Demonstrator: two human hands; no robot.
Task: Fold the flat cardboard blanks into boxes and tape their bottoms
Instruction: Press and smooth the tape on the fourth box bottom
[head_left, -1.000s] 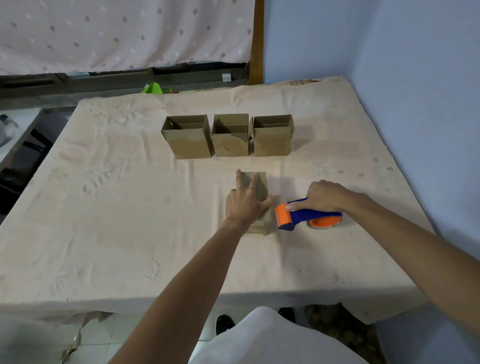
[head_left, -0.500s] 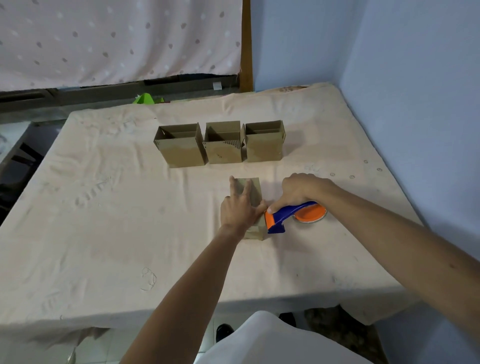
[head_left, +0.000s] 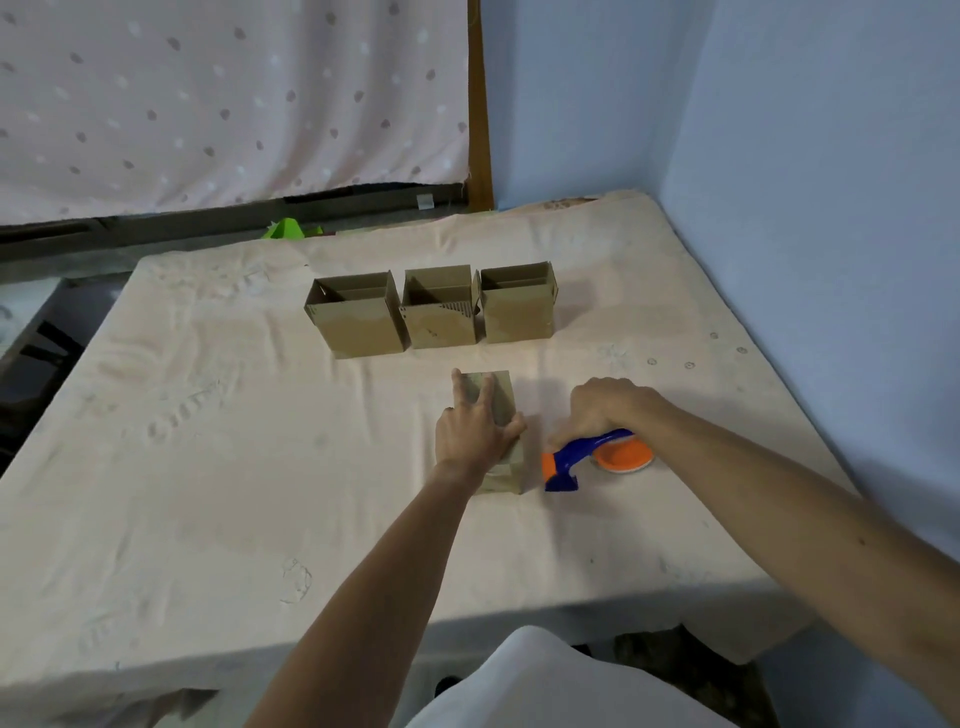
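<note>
Half a second back the dispenser (head_left: 582, 457) had its orange head against the near right corner of the box (head_left: 500, 480). Now it sits just beside the box with a strip of cloth showing between them, head pointing toward me. The right hand (head_left: 608, 410) is wrapped round the blue handle. I read that as a tape pass touched off and pulled clear, but I cannot see any tape on the cardboard, so I cannot say the seam is closed.

The left hand (head_left: 475, 436) has not moved: palm down on the box, fingers straight and spread, thumb at the right edge, pressing rather than gripping. The box stands mid-table, in front of the three boxes (head_left: 439, 317) lined up open-topped behind it.

Room for moving is best on the left, where the table (head_left: 208, 467) runs wide. To the right the dispenser has a fair stretch before the table edge and the wall (head_left: 831, 208). Ahead, the row stands near the fingertips, so a push forward would meet it. The near edge is well apart from both hands.
</note>
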